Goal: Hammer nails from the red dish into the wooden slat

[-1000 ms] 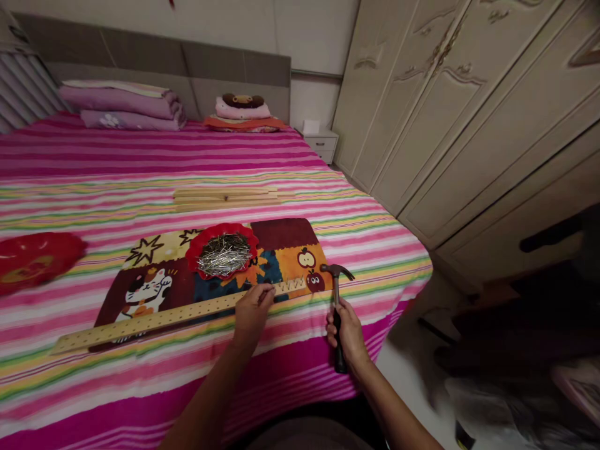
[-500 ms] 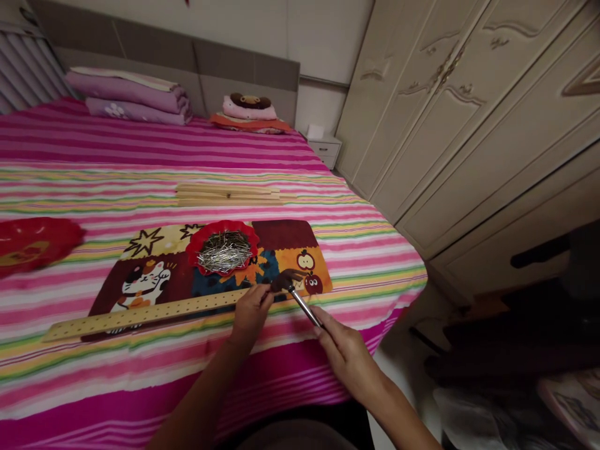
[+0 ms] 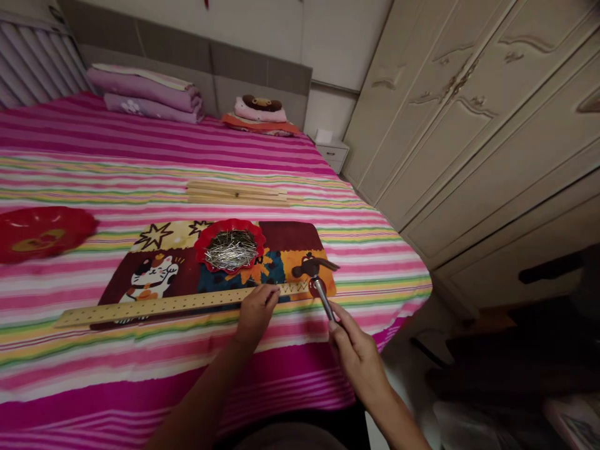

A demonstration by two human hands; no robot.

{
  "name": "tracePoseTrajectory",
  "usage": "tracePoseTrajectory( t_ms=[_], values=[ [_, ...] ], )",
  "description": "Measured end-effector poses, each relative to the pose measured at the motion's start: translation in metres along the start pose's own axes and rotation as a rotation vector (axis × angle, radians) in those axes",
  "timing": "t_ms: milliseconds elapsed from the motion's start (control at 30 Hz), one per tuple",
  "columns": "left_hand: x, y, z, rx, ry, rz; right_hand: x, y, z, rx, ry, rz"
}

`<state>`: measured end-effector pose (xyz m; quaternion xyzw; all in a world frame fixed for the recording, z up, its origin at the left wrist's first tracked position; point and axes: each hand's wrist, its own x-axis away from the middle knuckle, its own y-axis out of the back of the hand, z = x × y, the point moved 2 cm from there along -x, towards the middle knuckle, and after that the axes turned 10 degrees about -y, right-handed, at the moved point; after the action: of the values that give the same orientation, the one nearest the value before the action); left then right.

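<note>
My right hand (image 3: 359, 350) is wrapped round the handle of a claw hammer (image 3: 324, 300). Its dark head is raised over the right end of a long wooden strip (image 3: 154, 306) with rows of dots or holes. On that strip, left of the hammer head, rests my left hand (image 3: 257, 310), thumb and fingertips pinched together; whatever they hold is too small to see. Several thin nails (image 3: 294, 287) appear to stand in the strip right of these fingers. Just behind lies a red scalloped bowl (image 3: 200, 249) filled with loose nails (image 3: 232, 251).
A patterned mat (image 3: 290, 236) lies under bowl and strip on the striped bed cover (image 3: 140, 362). More wooden strips (image 3: 237, 194) lie farther back. A red tray (image 3: 47, 228) is at left. Folded blankets (image 3: 145, 97) sit near the headboard, and a wardrobe (image 3: 469, 137) stands at right.
The hammer head has lifted away from my left fingertips and moved right and up. My left hand stays pinched at the strip. The view has shifted slightly.
</note>
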<state>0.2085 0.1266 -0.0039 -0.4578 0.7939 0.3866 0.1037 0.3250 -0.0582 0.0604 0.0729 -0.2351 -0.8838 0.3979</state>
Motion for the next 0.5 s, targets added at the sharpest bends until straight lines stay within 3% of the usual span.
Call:
tracePoseTrajectory(
  t_ms=[133, 333, 500],
  values=[
    [0.000, -0.001, 0.002, 0.012, 0.008, -0.006, -0.005, 0.001, -0.011, -0.239, -0.221, -0.071],
    [0.001, -0.001, 0.003, 0.039, 0.035, -0.005, -0.018, -0.012, -0.032, -0.504, -0.412, -0.140],
    [-0.008, 0.030, 0.013, -0.139, 0.083, -0.054, -0.030, -0.033, -0.067, -0.807, -0.504, -0.161]
  ],
)
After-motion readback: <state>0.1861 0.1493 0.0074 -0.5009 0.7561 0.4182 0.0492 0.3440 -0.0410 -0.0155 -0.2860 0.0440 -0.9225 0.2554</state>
